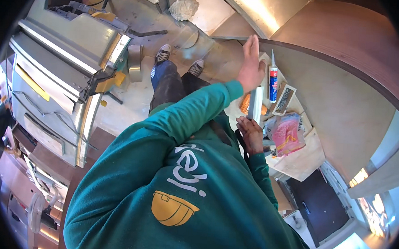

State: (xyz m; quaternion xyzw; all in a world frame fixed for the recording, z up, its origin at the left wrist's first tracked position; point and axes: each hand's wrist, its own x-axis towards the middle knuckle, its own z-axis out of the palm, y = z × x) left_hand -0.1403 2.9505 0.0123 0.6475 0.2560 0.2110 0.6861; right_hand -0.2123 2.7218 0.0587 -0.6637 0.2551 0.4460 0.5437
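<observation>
My left hand (pixel 252 66) reaches out ahead with fingers stretched, held close together, at the edge of a large curved panel (pixel 334 87). No object shows in it. Nearer my body is my right hand (pixel 252 134), fingers loosely extended and apart. Its fingertips lie by the near end of a white strip with a grey side (pixel 255 103); whether they touch is unclear. Right of the strip lies a sealant cartridge (pixel 273 85) with a pale nozzle. An orange object (pixel 245 103) is partly hidden behind the strip.
A small wooden frame (pixel 283 99) and a clear plastic bag with pink contents (pixel 288 134) rest on a pale board (pixel 304 160) at right. Left stands a large machine (pixel 62 47) resembling a table saw. A curved metal piece (pixel 134 63) and a crumpled whitish lump (pixel 183 8) are on the floor.
</observation>
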